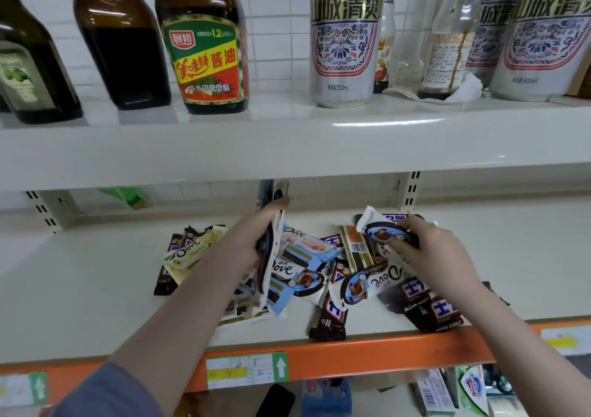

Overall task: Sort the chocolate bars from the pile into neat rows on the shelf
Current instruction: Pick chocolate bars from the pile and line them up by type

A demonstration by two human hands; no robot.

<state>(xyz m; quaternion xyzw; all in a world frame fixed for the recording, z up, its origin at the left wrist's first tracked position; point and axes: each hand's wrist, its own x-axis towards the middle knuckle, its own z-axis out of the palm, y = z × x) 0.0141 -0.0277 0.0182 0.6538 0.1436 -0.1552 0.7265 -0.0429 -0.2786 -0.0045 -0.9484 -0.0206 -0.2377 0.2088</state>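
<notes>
Far left on the cream shelf (80,288) I see a small cluster: a pale green Dove bar (192,247) lying across dark brown bars (164,280), set apart from the main heap. My left hand (252,240) reaches in from lower left, grey sleeve (105,394) at the bottom edge. It grips a stack of bars (270,256) held on edge, upright, fingers curled round them; I can't count the stack, it's blurred. Just right of that hand sits the pile of chocolate bars (335,276), jumbled, mid shelf near the front: light blue Dove wrappers (307,244), a white Dove bar (367,284) with a blue picture patch, and a dark brown bar (329,317) whose end reaches the front edge. More dark bars (428,308) lie at the pile's right side, partly under my right forearm. My right hand (425,244) is over the back right of the pile, pinching a white and blue wrapped bar (383,232) lifted off the heap, wrapper end sticking up to the left. No neat row visible on this shelf. The orange front rail (351,359) carries a white, yellow and green price tag (246,370). Upper shelf (287,141): dark glass bottles (121,39) at left, a soy sauce bottle (204,48) with a red and green label, then a patterned tall can (343,35), a clear bottle (447,48) and more patterned cans (540,39) at right.
</notes>
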